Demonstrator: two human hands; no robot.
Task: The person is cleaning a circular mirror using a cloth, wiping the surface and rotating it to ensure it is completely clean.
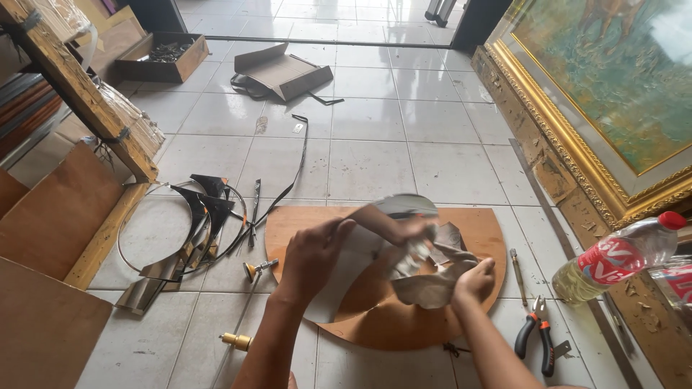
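My left hand (315, 253) and my right hand (472, 281) both grip a crumpled, bent piece of thin silvery sheet metal (425, 263), held just above a round brown board (375, 317) that lies on the tiled floor. The left hand holds the sheet's left part, thumb stretched across toward the middle. The right hand clasps its lower right edge. A flat silvery piece (328, 292) rests on the board under my left hand.
Pliers with black and red handles (535, 335) and a thin screwdriver (517, 268) lie right of the board. A plastic bottle (620, 258) sits by a gold-framed painting (591, 108). Metal offcuts and wire hoops (191, 223) lie left; cardboard boxes (282, 70) stand farther back.
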